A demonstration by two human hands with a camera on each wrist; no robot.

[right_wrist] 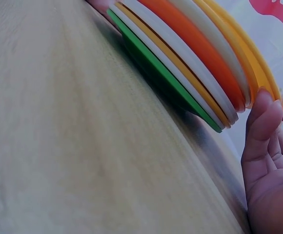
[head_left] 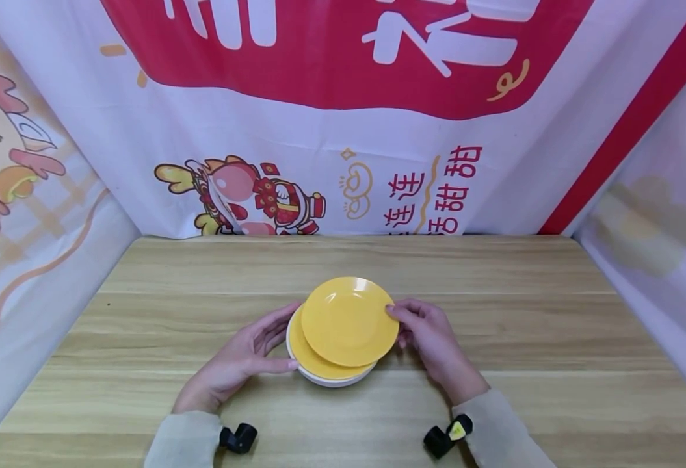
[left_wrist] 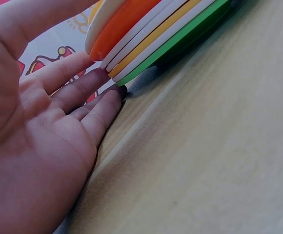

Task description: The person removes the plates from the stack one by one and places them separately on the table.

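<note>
A stack of plates in several colours stands on the table, with a green plate at the bottom and an orange plate higher up. Near its top lies a yellow plate above a white rim. Over that sits another yellow plate, shifted toward the far right; my right hand pinches its right edge between thumb and fingers. On the stack's left side my left hand touches the rims, its fingers extended and the thumb apart from them.
The wooden table spreads on both sides of the stack. A printed white and red cloth hangs along the back edge, with more printed cloth at the left and right sides.
</note>
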